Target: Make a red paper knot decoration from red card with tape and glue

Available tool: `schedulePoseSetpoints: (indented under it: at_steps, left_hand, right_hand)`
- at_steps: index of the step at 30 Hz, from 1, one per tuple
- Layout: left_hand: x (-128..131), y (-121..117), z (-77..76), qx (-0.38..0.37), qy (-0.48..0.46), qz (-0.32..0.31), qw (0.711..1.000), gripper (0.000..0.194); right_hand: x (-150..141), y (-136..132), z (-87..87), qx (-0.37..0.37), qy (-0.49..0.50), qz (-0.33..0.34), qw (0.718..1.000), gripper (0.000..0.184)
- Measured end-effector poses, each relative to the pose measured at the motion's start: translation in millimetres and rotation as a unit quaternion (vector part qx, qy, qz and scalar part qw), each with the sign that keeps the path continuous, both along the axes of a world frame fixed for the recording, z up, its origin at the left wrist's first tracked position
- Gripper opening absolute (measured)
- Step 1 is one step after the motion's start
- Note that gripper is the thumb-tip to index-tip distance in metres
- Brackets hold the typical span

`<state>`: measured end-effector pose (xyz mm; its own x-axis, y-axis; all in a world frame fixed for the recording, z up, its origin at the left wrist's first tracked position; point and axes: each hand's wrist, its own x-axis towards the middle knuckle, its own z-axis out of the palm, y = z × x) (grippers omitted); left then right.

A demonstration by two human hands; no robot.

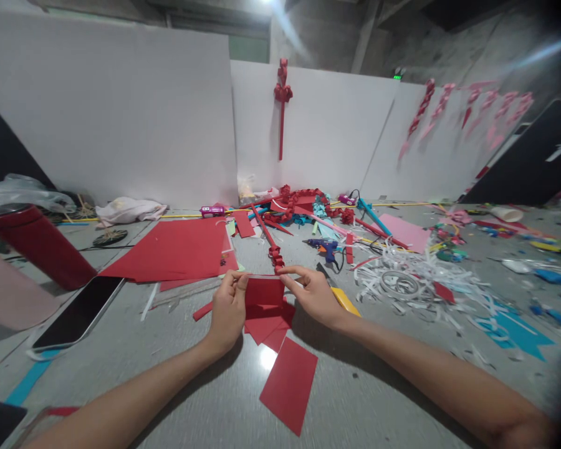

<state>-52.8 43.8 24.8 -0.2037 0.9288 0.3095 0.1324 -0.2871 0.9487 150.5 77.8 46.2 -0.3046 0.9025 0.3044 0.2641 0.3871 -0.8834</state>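
Observation:
Between both hands, a small red paper piece [264, 292] is held up by its top corners, a pale strip running along its upper edge. My left hand [229, 307] pinches the left corner between thumb and fingers. At the right corner, the thumb and fingers of my right hand [314, 295] close on the paper. Several red paper pieces [270, 329] lie fanned on the floor beneath it. Closer to me rests a single red paper rectangle [290, 385]. Just beyond the hands is a curled red paper chain [275, 257].
A blue glue gun [326, 248] lies ahead on the right, near a heap of white paper strips [393, 277]. Large red sheets [172, 249], a phone [79, 312] and a red bottle [42, 243] are on the left. A red paper decoration [283, 93] hangs on the white panel [327, 131].

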Motion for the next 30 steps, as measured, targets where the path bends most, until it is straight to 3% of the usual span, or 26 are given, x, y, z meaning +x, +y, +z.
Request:
schedulePoseSetpoints:
  at_steps: [14, 17, 19, 24, 27, 30]
  left_hand:
    - [-1, 0, 6.6, -0.02, -0.084, -0.054, 0.995, 0.037]
    - [-7, 7, 15.2, -0.01, -0.026, -0.053, 0.998, 0.044]
    - [-10, 12, 21.9, -0.014, 0.051, -0.088, 0.995, 0.045]
    - [-16, 18, 33.6, -0.012, 0.255, -0.2, 0.946, 0.029]
    - [-19, 17, 36.6, -0.044, 0.297, -0.224, 0.927, 0.03]
    - [-20, 17, 38.2, -0.059, 0.289, -0.224, 0.929, 0.033]
  right_hand:
    - [1, 0, -1.3, 0.014, -0.015, -0.007, 1.0, 0.034]
    - [1, -1, -0.4, 0.027, -0.033, 0.001, 0.999, 0.031]
    - [1, -2, 0.0, 0.035, -0.06, 0.011, 0.998, 0.028]
    - [-1, -7, 1.5, 0.047, -0.113, 0.044, 0.992, 0.024]
    - [-2, -11, 2.7, 0.057, -0.128, 0.062, 0.988, 0.023]
    - [-1, -11, 3.8, 0.063, -0.135, 0.07, 0.986, 0.023]
